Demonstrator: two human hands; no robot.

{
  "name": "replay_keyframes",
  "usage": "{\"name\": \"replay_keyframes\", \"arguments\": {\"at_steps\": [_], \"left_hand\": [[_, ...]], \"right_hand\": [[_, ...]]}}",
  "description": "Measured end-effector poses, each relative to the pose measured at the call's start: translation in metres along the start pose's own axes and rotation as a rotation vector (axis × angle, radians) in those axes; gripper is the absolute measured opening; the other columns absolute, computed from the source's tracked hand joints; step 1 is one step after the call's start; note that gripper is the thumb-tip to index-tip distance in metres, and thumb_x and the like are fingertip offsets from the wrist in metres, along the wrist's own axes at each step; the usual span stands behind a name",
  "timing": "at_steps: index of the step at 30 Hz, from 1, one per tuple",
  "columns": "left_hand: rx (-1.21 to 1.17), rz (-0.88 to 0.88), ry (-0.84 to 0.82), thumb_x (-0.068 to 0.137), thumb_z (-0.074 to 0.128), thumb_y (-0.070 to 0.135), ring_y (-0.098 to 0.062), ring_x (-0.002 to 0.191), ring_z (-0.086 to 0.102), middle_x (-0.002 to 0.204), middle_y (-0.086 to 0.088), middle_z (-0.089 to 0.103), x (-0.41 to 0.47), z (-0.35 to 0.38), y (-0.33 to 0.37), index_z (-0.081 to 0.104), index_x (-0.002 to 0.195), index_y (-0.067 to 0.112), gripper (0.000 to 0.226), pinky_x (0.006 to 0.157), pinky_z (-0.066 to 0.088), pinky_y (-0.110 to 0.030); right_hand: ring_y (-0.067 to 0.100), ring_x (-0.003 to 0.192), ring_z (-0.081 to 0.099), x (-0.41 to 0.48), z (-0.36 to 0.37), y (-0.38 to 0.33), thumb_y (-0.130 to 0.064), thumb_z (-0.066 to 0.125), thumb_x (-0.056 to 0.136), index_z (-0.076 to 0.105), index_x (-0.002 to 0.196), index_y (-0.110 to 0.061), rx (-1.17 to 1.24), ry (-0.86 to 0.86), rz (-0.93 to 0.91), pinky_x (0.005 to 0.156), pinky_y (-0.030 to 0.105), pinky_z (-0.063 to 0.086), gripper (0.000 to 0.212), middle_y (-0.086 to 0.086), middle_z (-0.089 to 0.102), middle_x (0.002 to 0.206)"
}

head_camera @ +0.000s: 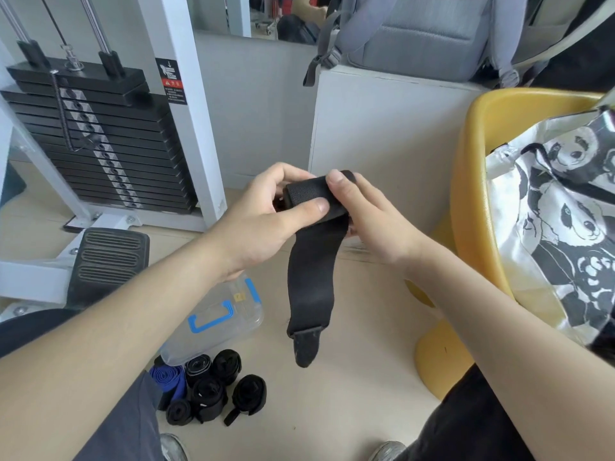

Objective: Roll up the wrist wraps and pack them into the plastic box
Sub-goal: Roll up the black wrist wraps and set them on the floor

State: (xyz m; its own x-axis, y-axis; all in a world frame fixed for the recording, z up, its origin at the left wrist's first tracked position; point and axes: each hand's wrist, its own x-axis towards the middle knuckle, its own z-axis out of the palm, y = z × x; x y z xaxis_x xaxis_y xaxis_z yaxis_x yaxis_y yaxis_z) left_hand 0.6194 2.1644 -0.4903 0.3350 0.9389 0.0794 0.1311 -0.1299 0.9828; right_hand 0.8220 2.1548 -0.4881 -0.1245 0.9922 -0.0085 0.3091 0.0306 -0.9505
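Between both hands: black wrist wrap (311, 261), rolled end up, tail hanging.
Left hand (266, 214) and right hand (366, 214) pinch the roll; plastic box (216, 324) partly hidden behind left forearm.

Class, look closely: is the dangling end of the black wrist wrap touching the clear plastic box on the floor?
Apart. The head view shows bare floor between the hanging end of the wrist wrap and the plastic box.
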Motion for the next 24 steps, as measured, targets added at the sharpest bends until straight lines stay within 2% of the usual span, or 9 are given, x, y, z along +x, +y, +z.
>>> {"name": "replay_keyframes", "arguments": {"at_steps": [2,4,6,9,11,16,18,21,24], "left_hand": [[0.044,0.031,0.042,0.09,0.088,0.023,-0.007,0.107,0.075,0.118,-0.001,0.078,-0.001,-0.002,-0.002,0.067,0.125,0.026,0.041,0.093,0.058,-0.026],[0.048,0.028,0.052,0.088,0.091,0.013,-0.006,0.102,0.075,0.12,-0.004,0.076,0.0,-0.004,-0.003,0.064,0.126,0.024,0.048,0.085,0.058,-0.018],[-0.033,-0.024,0.013,0.084,0.089,0.02,-0.013,0.109,0.076,0.124,-0.006,0.075,0.002,-0.004,-0.002,0.059,0.131,0.021,0.056,0.092,0.062,-0.025],[-0.275,-0.189,-0.123,0.1,0.074,0.042,-0.023,0.116,0.077,0.123,-0.006,0.079,0.003,-0.001,0.001,0.058,0.14,0.011,0.054,0.101,0.063,-0.047],[-0.253,-0.227,-0.164,0.11,0.062,0.043,-0.027,0.112,0.079,0.122,-0.007,0.081,0.003,-0.002,0.002,0.062,0.139,0.011,0.043,0.097,0.065,-0.053],[-0.123,-0.121,-0.074,0.106,0.071,0.024,-0.023,0.106,0.08,0.121,-0.004,0.077,0.001,-0.007,-0.003,0.062,0.133,0.021,0.029,0.076,0.069,-0.047],[-0.106,-0.068,-0.069,0.101,0.076,0.012,-0.018,0.106,0.079,0.118,0.001,0.076,0.001,-0.007,-0.006,0.063,0.133,0.023,0.037,0.078,0.069,-0.042],[-0.09,-0.003,-0.086,0.094,0.08,-0.004,-0.017,0.109,0.076,0.119,-0.001,0.074,0.002,-0.007,-0.009,0.064,0.134,0.019,0.048,0.088,0.066,-0.035],[-0.211,-0.048,-0.091,0.089,0.086,0.009,-0.02,0.113,0.076,0.121,-0.004,0.075,0.004,-0.007,-0.008,0.062,0.136,0.024,0.056,0.097,0.064,-0.046]], "right_hand": [[0.023,0.118,0.074,0.0,0.003,0.002,-0.07,0.054,0.099,0.065,0.128,-0.014,0.015,-0.015,-0.003,0.106,0.052,0.058,0.063,0.004,0.077,0.122],[0.024,0.11,0.076,-0.001,0.005,0.004,-0.053,0.056,0.109,0.062,0.128,-0.008,0.083,-0.026,-0.023,0.093,0.046,0.062,0.05,0.007,0.077,0.114],[0.022,0.105,0.076,-0.002,0.007,0.005,-0.04,0.054,0.113,0.06,0.128,-0.008,0.137,-0.042,-0.049,0.083,0.037,0.06,0.036,0.004,0.076,0.108],[0.021,0.109,0.076,-0.002,0.01,0.005,-0.033,0.052,0.115,0.06,0.131,-0.011,0.129,-0.02,-0.095,0.092,0.039,0.062,0.029,0.0,0.078,0.11],[0.019,0.11,0.077,-0.003,0.011,0.004,-0.034,0.054,0.114,0.062,0.132,-0.012,0.087,0.012,-0.103,0.096,0.041,0.062,0.03,-0.001,0.08,0.111],[0.017,0.103,0.08,-0.007,0.01,0.0,-0.044,0.054,0.113,0.058,0.137,-0.028,0.183,-0.053,-0.012,0.085,0.041,0.066,0.029,-0.006,0.08,0.113],[0.015,0.089,0.078,-0.009,0.012,-0.002,-0.051,0.051,0.112,0.055,0.132,-0.036,0.223,-0.099,0.055,0.078,0.043,0.067,0.026,-0.013,0.076,0.103],[0.017,0.078,0.068,-0.01,0.015,-0.002,-0.053,0.051,0.112,0.052,0.12,-0.034,0.17,-0.077,0.021,0.074,0.045,0.065,0.02,-0.012,0.069,0.091],[0.012,0.088,0.061,-0.008,0.015,-0.002,-0.038,0.051,0.115,0.054,0.12,-0.03,0.082,0.02,-0.147,0.078,0.034,0.056,0.009,-0.011,0.064,0.099]]}}
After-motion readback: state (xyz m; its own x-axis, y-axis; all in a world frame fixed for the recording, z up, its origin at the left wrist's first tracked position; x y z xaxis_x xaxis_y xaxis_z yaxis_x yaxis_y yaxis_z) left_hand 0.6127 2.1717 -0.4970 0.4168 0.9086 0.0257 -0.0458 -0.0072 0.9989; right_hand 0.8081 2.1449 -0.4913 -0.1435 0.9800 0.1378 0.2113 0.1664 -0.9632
